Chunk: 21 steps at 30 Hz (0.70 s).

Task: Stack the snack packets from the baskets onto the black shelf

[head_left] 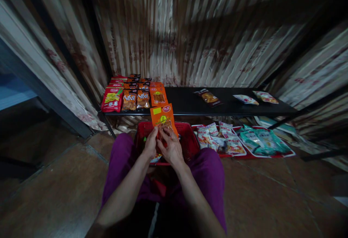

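Both my hands hold an orange snack packet [164, 116] with a clear lower window, tilted above a red basket [190, 136] between my knees. My left hand [150, 143] grips its lower left side, fingers closed on it. Across the lower right part lie the bent fingers of my right hand [172, 148], pressing the packet. Under my hands, a few colourful wrappers show inside the basket, mostly hidden. Just beyond, another orange packet [158, 93] rests on the black shelf [179, 102], beside rows of black-and-orange snack bags [129, 99] and red snack bags [112, 99].
A brown packet [208, 97] and two light packets, one white [245, 99] and one reddish [265, 97], lie farther right on the shelf. Below stand red trays with white bags [217, 138] and teal bags [262, 141]. Dark shelf posts [95, 31] and a pleated curtain [163, 31] border the space.
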### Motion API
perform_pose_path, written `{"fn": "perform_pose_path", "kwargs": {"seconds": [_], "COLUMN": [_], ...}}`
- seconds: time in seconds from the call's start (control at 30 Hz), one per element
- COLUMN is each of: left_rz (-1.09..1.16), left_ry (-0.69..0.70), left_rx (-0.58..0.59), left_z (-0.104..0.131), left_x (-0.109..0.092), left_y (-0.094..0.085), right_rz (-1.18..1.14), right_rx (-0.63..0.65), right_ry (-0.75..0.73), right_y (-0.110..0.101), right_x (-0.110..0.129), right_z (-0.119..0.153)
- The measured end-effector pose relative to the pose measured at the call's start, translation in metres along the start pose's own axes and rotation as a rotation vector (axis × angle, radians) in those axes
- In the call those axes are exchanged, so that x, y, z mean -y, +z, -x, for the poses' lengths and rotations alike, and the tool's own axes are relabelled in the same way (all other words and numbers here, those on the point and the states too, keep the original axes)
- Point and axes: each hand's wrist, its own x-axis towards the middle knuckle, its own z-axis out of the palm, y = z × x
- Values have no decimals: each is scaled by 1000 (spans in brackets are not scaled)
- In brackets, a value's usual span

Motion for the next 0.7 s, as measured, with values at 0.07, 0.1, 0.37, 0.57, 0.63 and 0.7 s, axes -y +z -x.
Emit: {"fn": "perform_pose_path", "kwargs": {"seconds": [0.07,0.1,0.37,0.57,0.63,0.7], "left_rz": [36,58,51,23,13,0], "left_ry": [-20,-35,-160,-152,-153,-150], "left_rx": [-11,3,-22,1,26,53], "left_z": [-4,-5,-2,0,1,2], "left_x": [0,0,-2,-6,-7,-7], "left_y": [-5,-6,-15,-13,-13,-15], "right_rz": [-117,-158,-623,-1099,-1145,-1177], "right_rx": [-37,-83,-376,-207,-241,-258], "right_ry": [51,100,645,800,817,818], "right_y": [-4,-7,-25,-27,-27,-26], "right_x": [-2,-5,-47,-44,-41,-40], "right_z": [-4,-6,-14,-6,-5,-4]}}
